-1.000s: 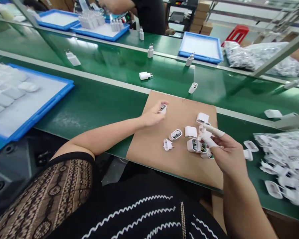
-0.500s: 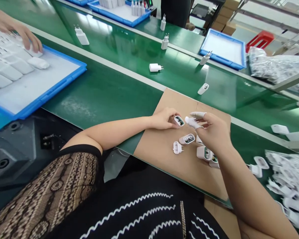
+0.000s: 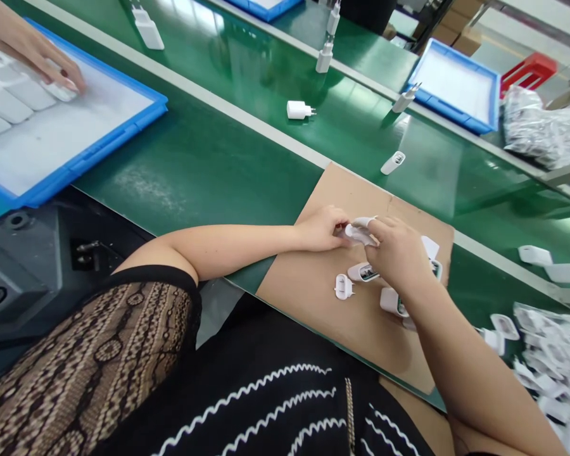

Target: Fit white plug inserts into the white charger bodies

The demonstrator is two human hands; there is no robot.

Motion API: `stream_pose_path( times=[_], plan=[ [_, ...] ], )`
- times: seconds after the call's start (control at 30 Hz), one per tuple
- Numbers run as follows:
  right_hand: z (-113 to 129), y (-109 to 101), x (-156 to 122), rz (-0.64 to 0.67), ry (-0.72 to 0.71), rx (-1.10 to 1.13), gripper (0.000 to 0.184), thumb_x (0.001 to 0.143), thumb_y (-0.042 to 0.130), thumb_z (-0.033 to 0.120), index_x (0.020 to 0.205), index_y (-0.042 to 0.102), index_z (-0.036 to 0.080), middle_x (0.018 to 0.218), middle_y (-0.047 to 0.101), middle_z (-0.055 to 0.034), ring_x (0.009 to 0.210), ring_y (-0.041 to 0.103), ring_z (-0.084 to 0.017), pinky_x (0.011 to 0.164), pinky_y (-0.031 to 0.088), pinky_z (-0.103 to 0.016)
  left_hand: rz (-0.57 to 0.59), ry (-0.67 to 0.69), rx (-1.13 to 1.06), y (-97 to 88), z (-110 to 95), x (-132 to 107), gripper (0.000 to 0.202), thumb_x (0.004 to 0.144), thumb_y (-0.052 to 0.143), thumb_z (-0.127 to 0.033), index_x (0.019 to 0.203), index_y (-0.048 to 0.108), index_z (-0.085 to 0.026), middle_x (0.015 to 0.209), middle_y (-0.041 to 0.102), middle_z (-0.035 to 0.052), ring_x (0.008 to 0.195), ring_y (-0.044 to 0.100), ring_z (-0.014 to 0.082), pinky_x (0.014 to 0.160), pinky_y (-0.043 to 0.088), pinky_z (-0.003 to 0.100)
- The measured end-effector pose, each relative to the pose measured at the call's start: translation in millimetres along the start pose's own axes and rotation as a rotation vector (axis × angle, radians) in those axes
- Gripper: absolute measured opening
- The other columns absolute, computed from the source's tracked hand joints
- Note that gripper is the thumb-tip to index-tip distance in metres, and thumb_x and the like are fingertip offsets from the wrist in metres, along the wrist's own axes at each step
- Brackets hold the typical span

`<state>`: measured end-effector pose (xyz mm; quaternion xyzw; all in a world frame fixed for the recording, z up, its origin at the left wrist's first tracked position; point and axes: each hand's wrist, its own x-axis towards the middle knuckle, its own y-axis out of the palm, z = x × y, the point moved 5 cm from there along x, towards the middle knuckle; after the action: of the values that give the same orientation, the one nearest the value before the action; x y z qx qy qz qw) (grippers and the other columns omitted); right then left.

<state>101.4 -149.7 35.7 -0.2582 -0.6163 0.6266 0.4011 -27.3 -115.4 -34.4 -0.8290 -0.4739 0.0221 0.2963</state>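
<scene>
Above a sheet of cardboard (image 3: 308, 278), my left hand (image 3: 320, 229) is closed on a white charger housing (image 3: 343, 234), mostly hidden by fingers. My right hand (image 3: 396, 250), with white covers on its fingertips, is closed over the other end of that housing. Any small part between its fingers is hidden. Just below lie an open charger housing (image 3: 362, 272), with metal parts showing inside, and a white two-pin plug cap (image 3: 344, 287). More housings (image 3: 392, 301) lie partly behind my right wrist.
Several chargers, one a white charger (image 3: 298, 110), are scattered over the green bench (image 3: 228, 158). At the left, another person's hand (image 3: 52, 60) is over a blue-rimmed tray (image 3: 123, 133) of chargers. A pile of white plastic parts (image 3: 558, 367) lies at the right.
My right fingers have come left onto the housing in my left hand, covering its open end. The other person's hand now holds a charger at the tray. The view has shifted slightly.
</scene>
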Motion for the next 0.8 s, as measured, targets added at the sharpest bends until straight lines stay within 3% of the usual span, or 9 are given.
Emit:
stream_pose_path(
  times=[0.13, 0.27, 0.37, 0.43, 0.63, 0.8],
  plan=[
    [-1, -1, 4, 0.028, 0.037, -0.01, 0.034, 0.074, 0.05, 0.005, 0.091, 0.075, 0.02, 0.078, 0.068, -0.0083, 0.075, 0.059, -0.024, 0.061, 0.037, -0.033, -0.015, 0.01, 0.003, -0.3, -2, -2, 0.022, 0.079, 0.08, -0.028, 0.076, 0.061, -0.017, 0.075, 0.061, 0.0003, 0.077, 0.055, 0.0179, 0.08, 0.042, 0.034],
    [-18, -5, 4, 0.017, 0.232, 0.23, 0.035, 0.067, 0.054, 0.007, 0.089, 0.077, 0.022, 0.079, 0.072, -0.0048, 0.074, 0.065, -0.023, 0.065, 0.045, -0.033, -0.02, -0.021, 0.029, -1.0, -3, -3, 0.022, 0.08, 0.08, -0.031, 0.082, 0.065, -0.016, 0.079, 0.064, 0.0024, 0.083, 0.057, 0.0203, 0.08, 0.043, 0.035],
    [-25, -10, 0, -0.077, 0.319, 0.352, 0.042, 0.068, 0.054, 0.008, 0.099, 0.077, 0.023, 0.089, 0.076, -0.0035, 0.075, 0.068, -0.022, 0.071, 0.05, -0.035, -0.009, -0.031, 0.039, -1.0, -4, -2, 0.021, 0.081, 0.079, -0.031, 0.079, 0.064, -0.016, 0.077, 0.062, 0.0019, 0.08, 0.056, 0.0195, 0.079, 0.042, 0.034],
    [-23, -12, -2, -0.12, 0.274, 0.325, 0.045, 0.066, 0.053, 0.008, 0.1, 0.077, 0.024, 0.092, 0.076, -0.0038, 0.078, 0.068, -0.022, 0.072, 0.05, -0.035, -0.003, -0.029, 0.028, -1.1, -4, -2, 0.021, 0.08, 0.079, -0.03, 0.077, 0.063, -0.016, 0.074, 0.061, 0.0011, 0.077, 0.055, 0.0184, 0.078, 0.042, 0.033],
    [-15, -2, 1, -0.067, 0.078, 0.138, 0.038, 0.064, 0.053, 0.009, 0.091, 0.076, 0.021, 0.079, 0.069, -0.0074, 0.077, 0.063, -0.025, 0.064, 0.045, -0.034, -0.02, -0.041, 0.015, -2.7, -5, -3, 0.021, 0.08, 0.08, -0.027, 0.077, 0.062, -0.016, 0.077, 0.062, 0.0012, 0.079, 0.055, 0.018, 0.079, 0.041, 0.033],
    [-15, -4, 0, -0.107, 0.029, 0.137, 0.039, 0.065, 0.052, 0.01, 0.095, 0.075, 0.021, 0.079, 0.068, -0.0068, 0.077, 0.062, -0.024, 0.063, 0.042, -0.033, -0.027, -0.004, 0.015, -2.0, -5, -3, 0.022, 0.079, 0.081, -0.027, 0.077, 0.062, -0.016, 0.074, 0.06, 0.0003, 0.076, 0.054, 0.0172, 0.078, 0.04, 0.033]
  ],
)
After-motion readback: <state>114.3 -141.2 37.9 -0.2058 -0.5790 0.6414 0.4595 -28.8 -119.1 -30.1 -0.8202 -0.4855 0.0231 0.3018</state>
